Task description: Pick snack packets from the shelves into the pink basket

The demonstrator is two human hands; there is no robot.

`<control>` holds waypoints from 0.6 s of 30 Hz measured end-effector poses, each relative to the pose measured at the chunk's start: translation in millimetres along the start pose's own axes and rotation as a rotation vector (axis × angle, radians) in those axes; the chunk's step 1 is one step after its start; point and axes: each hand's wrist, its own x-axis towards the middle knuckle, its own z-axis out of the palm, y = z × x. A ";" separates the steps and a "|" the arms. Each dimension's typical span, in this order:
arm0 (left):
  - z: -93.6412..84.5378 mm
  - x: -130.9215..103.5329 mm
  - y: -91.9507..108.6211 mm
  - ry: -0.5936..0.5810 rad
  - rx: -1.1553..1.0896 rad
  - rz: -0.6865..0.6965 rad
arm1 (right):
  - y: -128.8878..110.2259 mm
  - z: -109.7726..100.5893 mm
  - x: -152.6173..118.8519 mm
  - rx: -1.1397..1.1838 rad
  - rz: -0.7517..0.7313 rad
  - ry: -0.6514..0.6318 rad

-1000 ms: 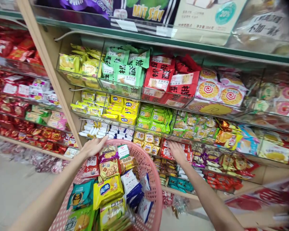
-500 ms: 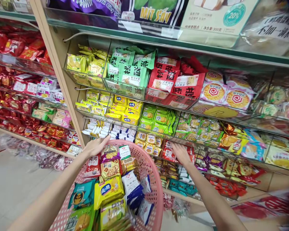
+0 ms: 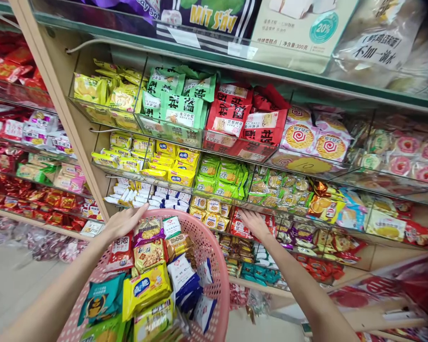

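My left hand (image 3: 126,223) grips the far left rim of a pink perforated plastic basket (image 3: 223,285), its fingertips partly hidden. Inside lie small wrapped snacks: a yellow packet (image 3: 147,289), a teal packet (image 3: 102,298), a red packet (image 3: 120,252) and several white-and-blue packets (image 3: 183,273). Beyond the basket, my right hand (image 3: 256,224) reaches into a shelf compartment of red snack packets (image 3: 239,227). Its fingers are stretched out over them, and no packet shows lifted in them. Left of that compartment sit waffle biscuit packets (image 3: 210,219).
Tilted shelves rise in front, with green packets (image 3: 178,111), red packets (image 3: 230,118) and round pink-and-yellow packets (image 3: 298,136) behind clear fronts. A wooden upright (image 3: 53,99) divides them from the left shelves. Pale floor (image 3: 17,280) shows at lower left.
The view has shifted slightly to the right, so shelves, basket and hands appear further left. Both hands keep nearly the same places, on the rim and over the red packets.
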 end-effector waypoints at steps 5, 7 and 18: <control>1.4 3.8 -2.6 0.007 -0.007 0.002 | -0.8 -2.8 -2.2 0.007 0.022 0.021; 2.8 6.6 -3.6 0.016 -0.005 -0.005 | -0.8 -6.1 -7.7 0.020 0.027 0.071; -2.3 15.4 -3.0 -0.065 -0.149 -0.018 | -69.8 -144.0 -15.0 0.529 -0.043 0.590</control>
